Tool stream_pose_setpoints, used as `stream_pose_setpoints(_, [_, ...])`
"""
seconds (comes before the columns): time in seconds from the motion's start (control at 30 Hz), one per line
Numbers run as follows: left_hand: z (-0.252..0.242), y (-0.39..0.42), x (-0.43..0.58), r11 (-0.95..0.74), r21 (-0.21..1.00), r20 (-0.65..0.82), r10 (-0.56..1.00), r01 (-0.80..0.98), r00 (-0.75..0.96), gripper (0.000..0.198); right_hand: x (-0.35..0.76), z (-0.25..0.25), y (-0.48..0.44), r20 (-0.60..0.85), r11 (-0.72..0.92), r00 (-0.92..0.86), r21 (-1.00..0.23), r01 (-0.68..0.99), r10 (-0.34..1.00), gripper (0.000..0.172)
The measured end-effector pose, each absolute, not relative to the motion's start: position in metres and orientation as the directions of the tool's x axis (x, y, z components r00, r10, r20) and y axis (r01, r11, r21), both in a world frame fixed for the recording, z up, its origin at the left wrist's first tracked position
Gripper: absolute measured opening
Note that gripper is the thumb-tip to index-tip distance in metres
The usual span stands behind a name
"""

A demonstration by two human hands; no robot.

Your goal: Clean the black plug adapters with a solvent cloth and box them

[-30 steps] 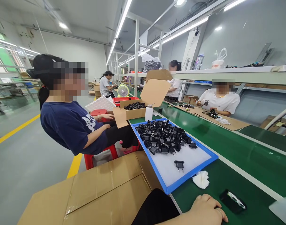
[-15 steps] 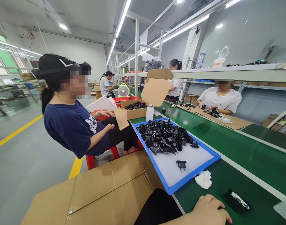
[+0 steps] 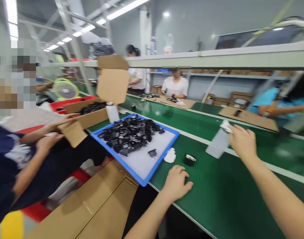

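My left hand (image 3: 177, 183) rests on the green table (image 3: 211, 202) near its front edge, fingers loosely apart with nothing in them. Further right, my right hand (image 3: 243, 141) has its fingers on the white top of a translucent bottle (image 3: 218, 143), which appears tilted. Between the hands lies a small black object (image 3: 190, 159) with a white streak. Beside it is a crumpled white tissue (image 3: 170, 155). A blue-rimmed tray (image 3: 144, 181) holds a heap of black plug parts (image 3: 132, 134), and a single black plug (image 3: 152, 153) lies apart on its white bottom.
At left sits a person in dark blue (image 3: 4, 166), hands near an open cardboard box (image 3: 97, 119). A white bottle (image 3: 112, 113) stands behind the tray. Large cardboard (image 3: 99, 205) lies at the lower left. A shelf (image 3: 216, 59) spans above; other people work across the table.
The view has swung to the right. My right hand has come into view at the translucent bottle, and the tray now appears further left. My left hand remains on the table.
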State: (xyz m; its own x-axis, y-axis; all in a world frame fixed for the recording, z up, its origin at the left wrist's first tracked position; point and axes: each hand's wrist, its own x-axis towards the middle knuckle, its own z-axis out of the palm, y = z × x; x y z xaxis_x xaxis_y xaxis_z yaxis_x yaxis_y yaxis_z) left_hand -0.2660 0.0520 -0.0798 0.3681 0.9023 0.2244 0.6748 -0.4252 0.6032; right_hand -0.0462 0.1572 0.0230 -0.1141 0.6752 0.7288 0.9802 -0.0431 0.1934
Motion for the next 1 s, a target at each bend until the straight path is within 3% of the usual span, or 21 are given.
stream_pose_setpoints(0.17, [-0.078,0.055,-0.262,-0.372,0.664,0.181,0.922,0.649,0.343,0.024,-0.037,0.017,0.148,0.676,-0.060,-0.047,0.134,0.989,0.735,0.030])
stream_pose_setpoints(0.23, [-0.075,0.058,-0.261,-0.298,0.728,0.153,0.949,0.617,0.277,0.030,-0.041,0.022,0.152,0.703,-0.049,0.007,0.040,0.998,0.711,0.031])
stream_pose_setpoints(0.3, [-0.070,0.066,-0.258,-0.207,0.790,0.086,0.970,0.578,0.229,0.042,-0.041,0.033,0.155,0.707,-0.052,0.175,-0.193,0.980,0.686,0.030])
stream_pose_setpoints(0.4, [-0.059,0.089,-0.253,-0.122,0.818,-0.012,0.973,0.562,0.229,0.061,-0.040,0.048,0.153,0.636,0.012,0.444,-0.580,0.814,0.631,0.028])
stream_pose_setpoints(0.47, [-0.054,0.106,-0.249,-0.123,0.818,-0.027,0.968,0.563,0.250,0.062,-0.043,0.047,0.148,0.601,0.128,0.492,-0.706,0.697,0.630,0.027])
stream_pose_setpoints(0.67, [-0.065,0.136,-0.248,-0.187,0.851,-0.020,0.923,0.490,0.385,0.037,-0.081,-0.027,0.133,0.296,0.157,0.232,-0.865,0.477,0.926,0.017])
stream_pose_setpoints(0.87, [-0.077,0.142,-0.251,-0.180,0.897,-0.010,0.904,0.402,0.428,0.037,-0.114,-0.067,0.131,0.240,0.210,0.048,-0.919,0.334,0.970,0.029])
stream_pose_setpoints(1.0, [-0.079,0.145,-0.251,-0.176,0.909,-0.004,0.902,0.378,0.431,0.036,-0.119,-0.063,0.127,0.231,0.237,-0.055,-0.924,0.301,0.971,0.025])
